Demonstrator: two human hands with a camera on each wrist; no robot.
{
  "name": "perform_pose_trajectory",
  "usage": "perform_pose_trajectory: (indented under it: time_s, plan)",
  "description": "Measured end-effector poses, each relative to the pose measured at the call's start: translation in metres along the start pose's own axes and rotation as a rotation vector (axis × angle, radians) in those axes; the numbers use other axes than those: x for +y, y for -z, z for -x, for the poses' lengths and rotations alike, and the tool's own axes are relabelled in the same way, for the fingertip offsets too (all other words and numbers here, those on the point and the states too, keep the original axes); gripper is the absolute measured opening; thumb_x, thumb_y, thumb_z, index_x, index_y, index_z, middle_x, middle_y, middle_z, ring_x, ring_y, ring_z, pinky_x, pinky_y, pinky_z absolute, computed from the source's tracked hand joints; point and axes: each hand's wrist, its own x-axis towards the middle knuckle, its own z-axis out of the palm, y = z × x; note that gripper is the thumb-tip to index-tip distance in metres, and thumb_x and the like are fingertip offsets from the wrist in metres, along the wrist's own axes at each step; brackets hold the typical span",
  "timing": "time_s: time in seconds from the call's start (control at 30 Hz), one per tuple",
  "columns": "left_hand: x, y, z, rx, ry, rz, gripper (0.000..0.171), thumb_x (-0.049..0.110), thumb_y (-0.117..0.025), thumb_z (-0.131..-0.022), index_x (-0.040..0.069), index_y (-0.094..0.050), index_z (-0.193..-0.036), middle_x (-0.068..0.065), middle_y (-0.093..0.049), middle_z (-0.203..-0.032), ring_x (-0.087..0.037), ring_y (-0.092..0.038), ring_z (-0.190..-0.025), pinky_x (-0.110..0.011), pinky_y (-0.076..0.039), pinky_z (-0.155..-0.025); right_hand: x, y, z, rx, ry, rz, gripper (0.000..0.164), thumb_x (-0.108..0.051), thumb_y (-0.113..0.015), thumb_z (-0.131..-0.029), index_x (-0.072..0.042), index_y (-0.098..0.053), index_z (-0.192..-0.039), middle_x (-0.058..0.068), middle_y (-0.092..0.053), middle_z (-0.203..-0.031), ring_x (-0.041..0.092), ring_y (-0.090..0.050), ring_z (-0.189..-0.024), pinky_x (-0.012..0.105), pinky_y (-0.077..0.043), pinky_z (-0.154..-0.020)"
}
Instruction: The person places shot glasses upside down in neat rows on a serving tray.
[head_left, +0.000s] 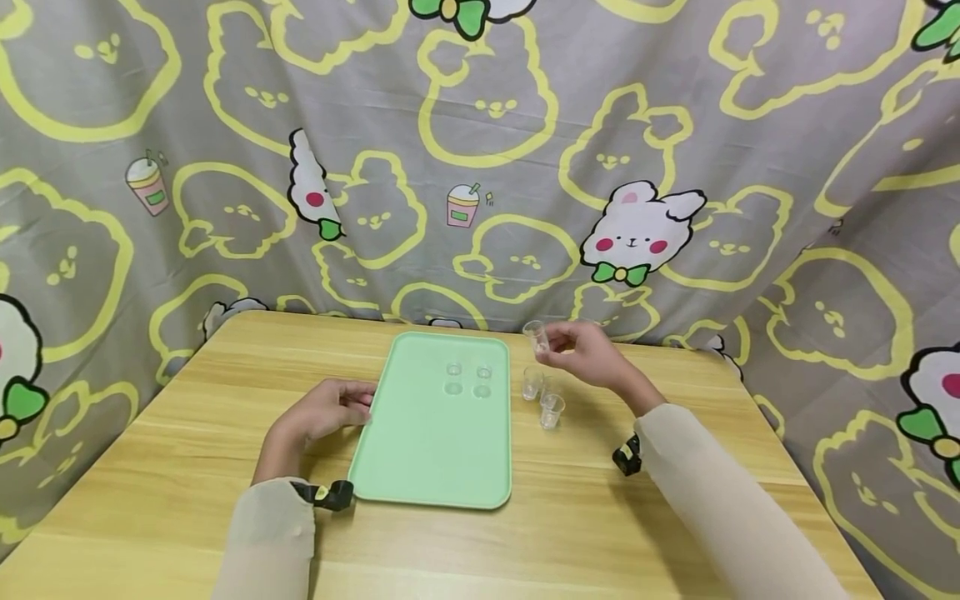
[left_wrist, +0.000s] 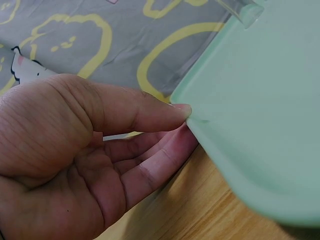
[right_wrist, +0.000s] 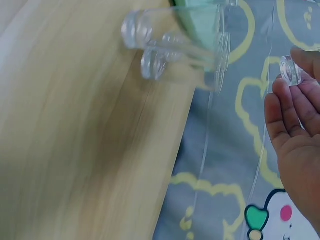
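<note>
The green tray (head_left: 427, 450) lies on the wooden worktop (head_left: 600, 533), and we see it around 6 to 7 o'clock in the head view. Taking the tray's middle as our clock centre, we find the left hand (head_left: 326, 410) at 9 o'clock, pinching the tray's edge with its thumb on the rim and its fingers below. Just after 2 o'clock, we see the right hand (head_left: 587, 357) above the worktop, pinching a clear cup (head_left: 535, 334) between thumb and fingers. Just before 3 o'clock, we count three loose cups (head_left: 552, 412) grouped beside the tray. Between 1 and 2 o'clock, clear round shapes (head_left: 453, 388) show on the tray; we cannot tell how many cups they make.
</note>
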Motion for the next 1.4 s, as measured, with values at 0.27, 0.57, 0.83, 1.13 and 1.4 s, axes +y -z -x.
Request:
perform_pose_trajectory:
  time_s: [0.27, 0.57, 0.83, 1.13, 1.4]
  plan:
    - [-0.001, 0.001, 0.0, -0.002, 0.003, 0.009, 0.054, -0.005, -0.068, -0.091, -0.014, -0.051, -0.142, -0.023, -0.064, -0.123, -0.028, -0.06, -0.107, -0.025, -0.053, -0.082, -0.016, -0.012, -0.019, -0.034, 0.029, 0.058, 0.029, -0.017, -0.078, -0.092, -0.003, -0.074, -0.118, 0.003, -0.073, -0.096, 0.018, -0.068, -0.089, 0.037, -0.056, -0.082]
    - [0.001, 0.002, -0.001, -0.001, 0.018, 0.006, 0.053, -0.004, -0.068, -0.093, -0.013, -0.051, -0.142, -0.021, -0.063, -0.123, -0.027, -0.059, -0.107, -0.026, -0.052, -0.083, -0.029, -0.025, -0.035, -0.058, 0.021, 0.083, 0.037, -0.017, -0.078, -0.092, 0.0, -0.071, -0.124, 0.008, -0.073, -0.104, 0.021, -0.067, -0.094, 0.04, -0.056, -0.087]
    - [0.001, 0.003, -0.003, 0.015, 0.037, -0.011, 0.052, -0.003, -0.069, -0.093, -0.01, -0.053, -0.142, -0.018, -0.064, -0.122, -0.026, -0.059, -0.105, -0.028, -0.052, -0.083, -0.044, -0.039, -0.05, -0.093, 0.079, 0.142, 0.039, -0.018, -0.076, -0.094, -0.002, -0.069, -0.129, 0.008, -0.074, -0.112, 0.021, -0.069, -0.097, 0.037, -0.056, -0.089]
    - [0.0, 0.003, -0.003, 0.01, 0.031, -0.018, 0.052, -0.002, -0.069, -0.093, -0.01, -0.053, -0.143, -0.017, -0.065, -0.121, -0.026, -0.059, -0.105, -0.028, -0.052, -0.083, -0.053, -0.063, -0.059, -0.16, 0.124, 0.171, 0.035, -0.014, -0.076, -0.093, -0.003, -0.071, -0.125, 0.009, -0.073, -0.115, 0.019, -0.069, -0.097, 0.035, -0.056, -0.09]
    - [0.001, 0.002, -0.004, 0.01, 0.046, -0.013, 0.052, -0.002, -0.069, -0.093, -0.009, -0.054, -0.143, -0.017, -0.065, -0.121, -0.026, -0.059, -0.105, -0.029, -0.052, -0.084, -0.058, -0.078, -0.067, -0.173, 0.173, 0.215, 0.034, -0.015, -0.076, -0.093, -0.001, -0.072, -0.124, 0.011, -0.072, -0.116, 0.021, -0.065, -0.095, 0.034, -0.054, -0.085]
